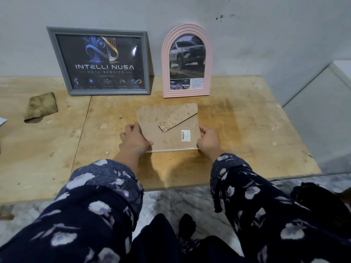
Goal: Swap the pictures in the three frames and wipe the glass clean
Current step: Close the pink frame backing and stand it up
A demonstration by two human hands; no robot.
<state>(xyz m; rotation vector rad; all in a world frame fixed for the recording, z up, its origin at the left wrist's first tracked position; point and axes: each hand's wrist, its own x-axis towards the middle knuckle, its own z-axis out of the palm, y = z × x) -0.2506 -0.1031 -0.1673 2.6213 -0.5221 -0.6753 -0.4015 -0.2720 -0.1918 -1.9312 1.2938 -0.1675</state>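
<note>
A third frame (167, 128) lies face down on the wooden table (247, 133), its brown backing board and folded stand up, a barcode sticker near its right edge. My left hand (134, 140) grips its left edge and my right hand (208, 141) grips its right edge. Against the wall stands a grey frame (98, 61) with a dark "INTELLI NUSA" poster. To its right stands a pink arched frame (187, 61) holding a picture of a truck. A brownish cloth (40, 107) lies at the table's left.
The table's front edge runs just below my forearms, with marble floor beneath. A grey wall rises behind the frames, and a white ledge sits at the far right. A pale object pokes in at the left edge.
</note>
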